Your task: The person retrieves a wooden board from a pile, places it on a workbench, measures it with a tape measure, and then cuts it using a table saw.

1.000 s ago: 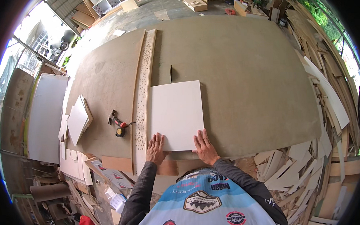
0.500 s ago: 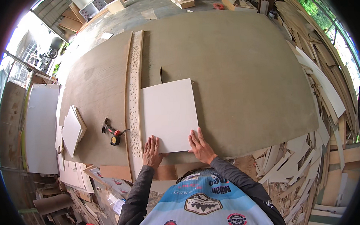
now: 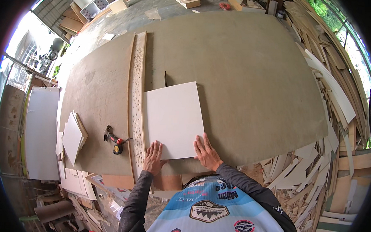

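Note:
A white square board [image 3: 173, 120] lies flat on the large brown tabletop [image 3: 253, 81], its left edge along a long straight strip [image 3: 138, 76] dotted with holes. Just beyond its far edge a thin dark blade-like piece [image 3: 165, 78] stands up from the tabletop. My left hand [image 3: 154, 158] rests at the board's near left corner, beside the strip, fingers stretched forward. On the near right corner lies my right hand [image 3: 207, 152], its fingers also extended. Neither hand is wrapped around anything.
Left of the strip lie a hammer [image 3: 112, 135] with a red and black handle and a tape measure [image 3: 117, 148]. Several white board pieces [image 3: 74, 138] are stacked farther left. Wood offcuts [image 3: 293, 169] are heaped along the right side.
The board and both hands look nearly still. My left hand has shifted slightly to the left and nearer; the whole view has moved a little.

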